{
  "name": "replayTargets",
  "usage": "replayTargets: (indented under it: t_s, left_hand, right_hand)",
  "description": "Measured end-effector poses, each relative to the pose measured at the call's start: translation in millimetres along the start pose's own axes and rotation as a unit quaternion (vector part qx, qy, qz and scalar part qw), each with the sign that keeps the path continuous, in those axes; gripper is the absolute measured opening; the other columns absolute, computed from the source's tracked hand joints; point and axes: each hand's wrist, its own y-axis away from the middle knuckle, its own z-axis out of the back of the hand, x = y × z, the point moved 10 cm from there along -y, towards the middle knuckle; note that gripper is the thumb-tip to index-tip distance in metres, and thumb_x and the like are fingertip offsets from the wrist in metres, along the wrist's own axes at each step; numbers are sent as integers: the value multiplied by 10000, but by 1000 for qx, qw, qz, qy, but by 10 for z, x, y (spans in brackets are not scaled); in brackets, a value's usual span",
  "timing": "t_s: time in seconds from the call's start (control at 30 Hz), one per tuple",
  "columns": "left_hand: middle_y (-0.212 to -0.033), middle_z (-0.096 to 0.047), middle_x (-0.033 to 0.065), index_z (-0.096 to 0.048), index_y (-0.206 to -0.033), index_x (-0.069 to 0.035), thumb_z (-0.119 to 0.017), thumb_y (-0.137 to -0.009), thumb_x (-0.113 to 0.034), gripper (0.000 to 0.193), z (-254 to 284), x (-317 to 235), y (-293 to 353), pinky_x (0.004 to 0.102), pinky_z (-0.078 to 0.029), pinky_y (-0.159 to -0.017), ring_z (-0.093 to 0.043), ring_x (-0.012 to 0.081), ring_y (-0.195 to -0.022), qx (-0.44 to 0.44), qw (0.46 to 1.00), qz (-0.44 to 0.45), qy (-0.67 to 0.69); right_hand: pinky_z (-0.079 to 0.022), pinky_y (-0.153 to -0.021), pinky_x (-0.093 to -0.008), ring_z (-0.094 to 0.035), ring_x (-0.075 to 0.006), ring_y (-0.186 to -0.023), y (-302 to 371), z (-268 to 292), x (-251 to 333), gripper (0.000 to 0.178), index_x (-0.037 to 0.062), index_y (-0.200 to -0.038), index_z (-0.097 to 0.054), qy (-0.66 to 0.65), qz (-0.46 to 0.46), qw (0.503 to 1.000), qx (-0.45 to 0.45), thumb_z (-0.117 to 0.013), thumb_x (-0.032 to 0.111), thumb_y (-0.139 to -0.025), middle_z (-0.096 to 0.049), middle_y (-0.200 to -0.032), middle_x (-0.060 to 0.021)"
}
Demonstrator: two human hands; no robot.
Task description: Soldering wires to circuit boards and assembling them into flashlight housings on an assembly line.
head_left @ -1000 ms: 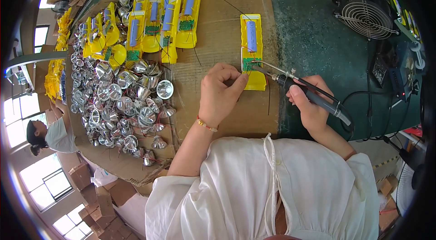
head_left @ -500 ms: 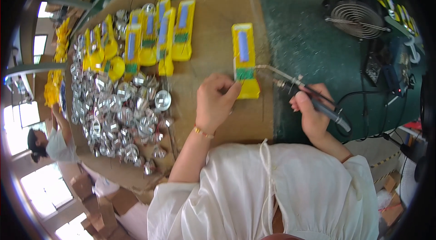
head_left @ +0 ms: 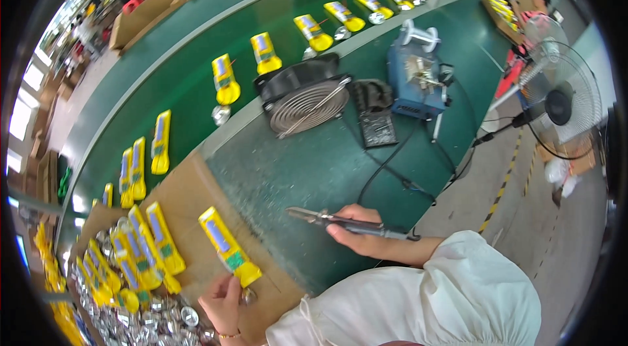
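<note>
A yellow plastic holder [head_left: 248,274] lies on the cardboard sheet, with a blue-purple cylindrical cell [head_left: 219,236] and a small green circuit board [head_left: 235,259] on it. My left hand [head_left: 221,303] is at its near end, thumb and forefinger closed together; what they pinch is too small to make out. A small shiny round piece [head_left: 248,295] shows just beside those fingers. Wrapped in my right hand [head_left: 356,233] is a soldering iron [head_left: 396,234] with a dark handle. Its metal tip points left, apart from the holder, over the green table.
Left of the holder lie more yellow holders [head_left: 163,241] and a heap of silvery reflector cups [head_left: 160,320]. Beyond stand a black fan [head_left: 307,107] with a wire guard and a blue box [head_left: 415,81] with a spool. Several holders lie along the green conveyor [head_left: 190,94]. Cables cross the tabletop.
My view has swung to the right and up, showing the conveyor and blue box. The soldering iron has drawn away from the circuit board to the right. My left hand stays by the holder.
</note>
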Motion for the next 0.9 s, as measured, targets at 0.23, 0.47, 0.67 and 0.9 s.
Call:
replayTargets:
  t_s: [0.23, 0.47, 0.67, 0.9]
  left_hand:
    - [-485, -542, 43, -597, -608, 51, -550, -750, -39, 175, -203, -660, -1077, 260, -420, -431, -540, 105, -448, 45, 993, -39, -104]
    - [-458, -544, 75, -600, -565, 28, -527, -715, -61, 188, -210, -1229, -2975, 274, -457, -409, -570, 135, -407, -39, 949, -188, -249]
    - [-479, -575, 102, -622, -595, 36, -597, -753, -151, 245, -312, -1118, -3437, 278, -480, -447, -593, 174, -414, -34, 953, -111, -280]
    - [-1119, -538, 58, -585, -1105, -122, -637, -768, -351, 410, 213, -1485, -3258, 365, -450, -798, -542, 284, -976, -258, 826, -212, -454]
  right_hand:
    - [-439, -509, -288, -578, -183, -580, -103, -139, 51, 143, 45, -863, -588, -60, 9, 997, 52, -659, 146, -792, -591, -692, -67]
    - [-443, -543, -282, -590, -185, -635, -107, -189, 34, 161, 9, -896, -571, -118, 15, 991, 65, -654, 102, -795, -590, -727, -91]
    - [-449, -534, -290, -605, -212, -639, -104, -190, 65, 127, -22, -874, -581, -141, 35, 987, 65, -653, 36, -787, -602, -753, -108]
    - [-446, -534, -288, -601, -212, -641, -141, -206, 94, 116, -18, -877, -576, -135, 41, 986, 85, -640, 37, -798, -601, -763, -108]
